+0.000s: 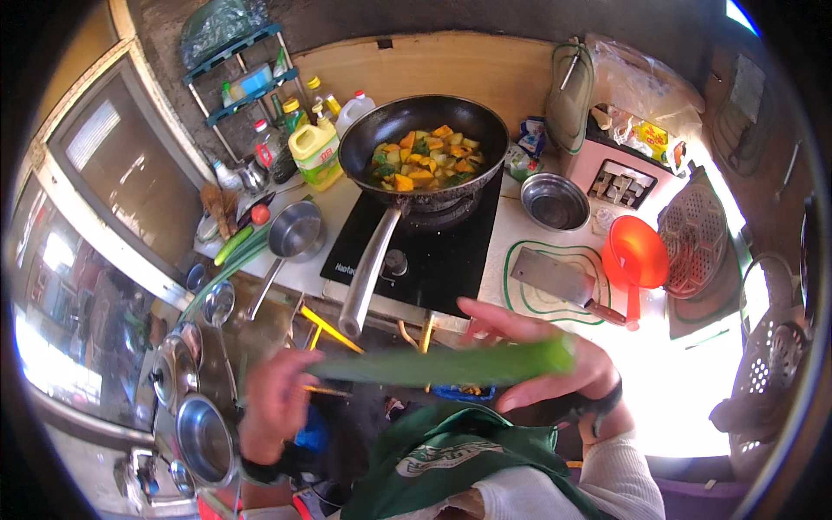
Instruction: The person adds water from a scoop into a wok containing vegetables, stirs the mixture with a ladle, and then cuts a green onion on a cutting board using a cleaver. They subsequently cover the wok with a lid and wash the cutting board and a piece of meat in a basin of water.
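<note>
A long green vegetable (pixel 448 365), like a cucumber, is held level in front of my apron and blurred by motion. My left hand (pixel 276 400) grips its left end. My right hand (pixel 552 364) is behind its paler right end, thumb and fingers spread; whether the palm touches it is unclear. Beyond my hands, a black wok (pixel 422 110) sits on the gas cooktop (pixel 429 279), holding orange and pale chunks with some green pieces (pixel 422 159). To the right, a cleaver (pixel 552 276) lies on a clear cutting board (pixel 520 296) with green lines.
The wok's metal handle (pixel 370 273) juts toward me over the counter edge. Left stand a saucepan (pixel 296 231), green vegetables (pixel 234 246), a tomato (pixel 260 214) and oil bottles (pixel 315 149). Right are a metal bowl (pixel 556 201), an orange ladle (pixel 634 253) and a perforated rack (pixel 694 240).
</note>
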{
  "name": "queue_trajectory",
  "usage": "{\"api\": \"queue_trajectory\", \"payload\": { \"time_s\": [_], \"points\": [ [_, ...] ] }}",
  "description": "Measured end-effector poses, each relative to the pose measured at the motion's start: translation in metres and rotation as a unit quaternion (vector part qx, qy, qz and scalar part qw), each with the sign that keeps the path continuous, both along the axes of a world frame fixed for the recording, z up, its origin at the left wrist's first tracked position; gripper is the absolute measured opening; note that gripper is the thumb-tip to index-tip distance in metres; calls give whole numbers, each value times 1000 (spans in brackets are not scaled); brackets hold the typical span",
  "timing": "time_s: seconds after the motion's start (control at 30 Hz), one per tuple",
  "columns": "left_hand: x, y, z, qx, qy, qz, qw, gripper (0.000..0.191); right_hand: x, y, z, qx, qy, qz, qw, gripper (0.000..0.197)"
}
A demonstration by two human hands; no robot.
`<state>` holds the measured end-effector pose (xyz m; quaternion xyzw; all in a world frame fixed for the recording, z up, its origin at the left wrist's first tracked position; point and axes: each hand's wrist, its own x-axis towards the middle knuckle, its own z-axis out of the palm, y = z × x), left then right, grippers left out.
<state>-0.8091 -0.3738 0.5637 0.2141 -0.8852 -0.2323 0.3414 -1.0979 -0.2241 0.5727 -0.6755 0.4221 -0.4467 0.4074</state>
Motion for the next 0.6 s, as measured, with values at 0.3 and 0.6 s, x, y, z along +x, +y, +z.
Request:
{"api": "queue_trajectory", "payload": {
  "time_s": [0.3, 0.6],
  "points": [
    [-22, 78, -54, 40, -32, 17, 999, 36, 73, -23, -79, 18, -199, 34, 979, 21],
    [7, 79, -16, -65, 133, -10, 989, 32, 116, -4, -98, 44, -104, -24, 993, 22]
  ]
}}
